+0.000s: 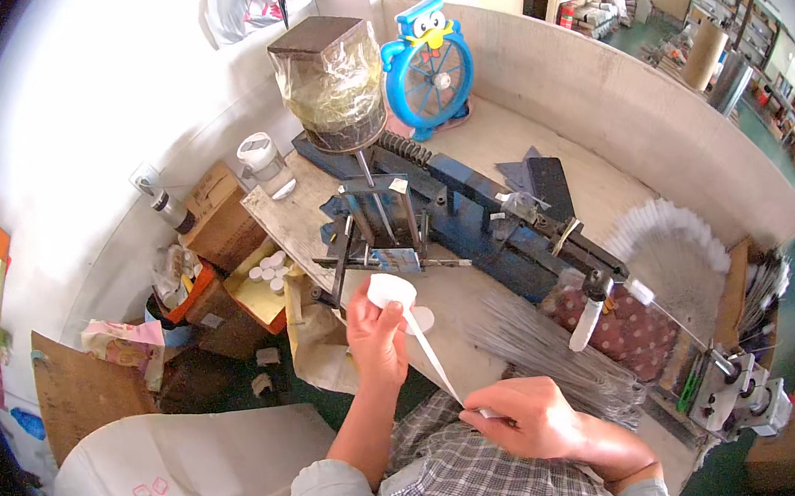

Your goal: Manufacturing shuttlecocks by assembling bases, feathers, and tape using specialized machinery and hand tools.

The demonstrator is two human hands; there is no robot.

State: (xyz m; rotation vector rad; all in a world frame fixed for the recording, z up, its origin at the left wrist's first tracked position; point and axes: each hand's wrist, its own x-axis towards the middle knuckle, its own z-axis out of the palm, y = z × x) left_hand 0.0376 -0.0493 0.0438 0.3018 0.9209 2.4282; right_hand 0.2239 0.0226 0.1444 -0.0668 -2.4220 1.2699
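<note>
My left hand is wrapped round a roll of white tape, held up over the near edge of the workbench. From the roll a narrow white strip runs taut down to the right. Its lower end is pinched in my right hand, which is closed above my checked apron. Just behind the strip, a flat white disc lies on the bench. Beyond my left hand stands a dark blue bench machine with a spring and a weight wrapped in clear film.
Thin metal rods lie in a bundle right of my hands, with more fanned out behind. A lever with a white handle stands over a dotted red cushion. Cardboard boxes stand left; a blue toy-shaped fan stands behind.
</note>
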